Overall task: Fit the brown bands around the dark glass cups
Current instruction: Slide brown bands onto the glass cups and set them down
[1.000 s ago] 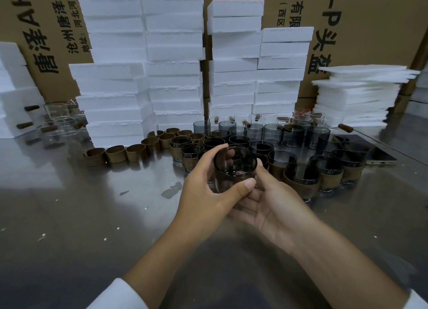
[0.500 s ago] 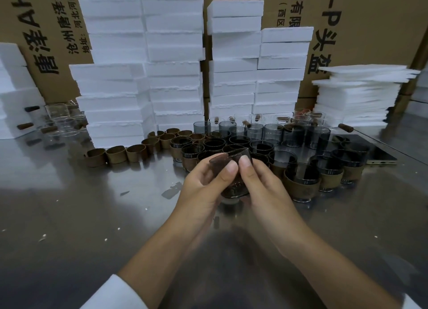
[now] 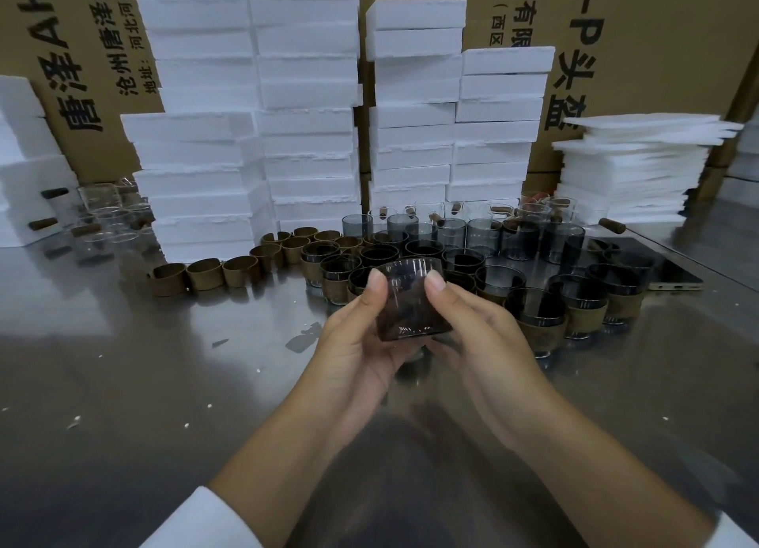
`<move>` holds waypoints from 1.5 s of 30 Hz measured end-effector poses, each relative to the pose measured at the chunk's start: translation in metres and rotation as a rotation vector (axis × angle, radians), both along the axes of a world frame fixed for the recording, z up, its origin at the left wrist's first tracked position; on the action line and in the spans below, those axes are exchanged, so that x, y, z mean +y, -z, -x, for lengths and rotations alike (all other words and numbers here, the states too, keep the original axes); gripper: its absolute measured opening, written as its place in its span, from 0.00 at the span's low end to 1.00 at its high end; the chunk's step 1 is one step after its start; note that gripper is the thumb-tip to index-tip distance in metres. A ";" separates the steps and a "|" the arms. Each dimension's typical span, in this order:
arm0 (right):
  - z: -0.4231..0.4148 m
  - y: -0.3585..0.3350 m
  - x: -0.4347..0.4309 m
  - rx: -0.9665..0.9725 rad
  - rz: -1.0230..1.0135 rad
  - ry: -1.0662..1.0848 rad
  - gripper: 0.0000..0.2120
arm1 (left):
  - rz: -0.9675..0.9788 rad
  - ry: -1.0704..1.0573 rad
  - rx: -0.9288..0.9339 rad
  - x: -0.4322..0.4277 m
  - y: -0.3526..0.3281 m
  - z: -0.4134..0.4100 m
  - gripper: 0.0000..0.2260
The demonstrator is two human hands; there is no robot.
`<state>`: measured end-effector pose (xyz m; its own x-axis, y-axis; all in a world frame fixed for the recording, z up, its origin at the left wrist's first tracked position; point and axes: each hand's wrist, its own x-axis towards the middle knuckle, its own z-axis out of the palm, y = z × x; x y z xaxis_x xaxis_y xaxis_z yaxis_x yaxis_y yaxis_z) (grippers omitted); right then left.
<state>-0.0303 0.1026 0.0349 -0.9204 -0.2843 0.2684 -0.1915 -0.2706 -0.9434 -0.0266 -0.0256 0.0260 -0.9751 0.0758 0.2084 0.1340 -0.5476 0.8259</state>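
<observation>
Now gripping one dark glass cup [image 3: 410, 301] between left hand [image 3: 357, 354] and right hand [image 3: 484, 354], with thumbs pressed on its near wall, fingers curled underneath, tilted above the middle of the steel table [image 3: 164, 383], just short of the banded cups [image 3: 583, 317], brown bands [image 3: 205, 274] lined far left.

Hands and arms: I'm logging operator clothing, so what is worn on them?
Both the left hand and right hand are bare: no gloves, rings or watch visible. Forearms are uncovered; a white left sleeve and white right sleeve show only at the bottom edge.
</observation>
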 end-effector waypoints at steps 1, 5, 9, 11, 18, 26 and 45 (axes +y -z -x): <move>0.000 -0.001 0.001 -0.021 0.003 -0.019 0.23 | -0.037 0.017 -0.013 -0.001 0.000 0.000 0.17; 0.002 0.001 0.002 -0.067 -0.034 -0.008 0.23 | -0.201 0.077 -0.048 -0.002 -0.003 -0.001 0.20; 0.001 0.002 -0.002 -0.023 -0.104 0.018 0.32 | -0.190 0.094 -0.036 -0.003 -0.004 -0.001 0.21; 0.000 0.003 -0.004 0.018 -0.130 0.015 0.30 | -0.136 0.070 -0.045 -0.002 -0.004 0.000 0.23; 0.000 0.003 -0.004 0.099 -0.126 0.071 0.24 | 0.056 -0.112 -0.024 -0.004 -0.003 0.002 0.21; 0.002 0.003 -0.005 0.076 -0.029 0.237 0.29 | 0.287 -0.174 0.071 -0.004 -0.002 -0.001 0.25; 0.007 -0.004 0.009 -0.128 0.118 -0.065 0.18 | 0.113 0.110 0.059 -0.007 0.000 0.000 0.28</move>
